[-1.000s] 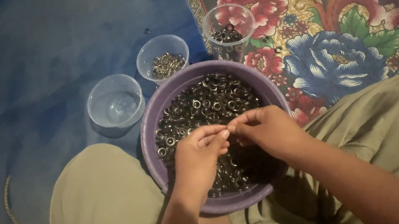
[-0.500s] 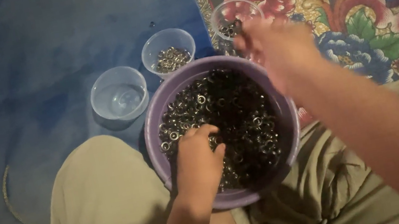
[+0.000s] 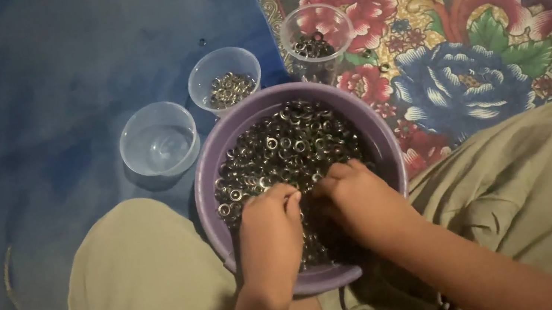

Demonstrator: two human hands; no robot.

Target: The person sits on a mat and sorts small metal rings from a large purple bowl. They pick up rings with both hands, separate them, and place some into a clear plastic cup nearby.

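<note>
A blue mat (image 3: 36, 84) covers the floor from nine to twelve o'clock, and a floral cloth (image 3: 495, 25) fills the one-to-three o'clock corner. The person's knees, in khaki trousers (image 3: 141, 292), flank a purple bowl (image 3: 385, 151) at centre, heaped with small metal rings (image 3: 289, 145). Both hands are down in the rings at the bowl's six o'clock side: the left hand (image 3: 268, 228) is curled, fingertips pinched into the pile; the right hand (image 3: 360, 201) is cupped just beside it, fingers bent into the rings. Whether either has hold of a ring cannot be told. An empty clear cup (image 3: 158, 139) sits at the bowl's ten o'clock, a cup with rings (image 3: 224, 77) at eleven, a clear jar (image 3: 317, 36) at twelve.
</note>
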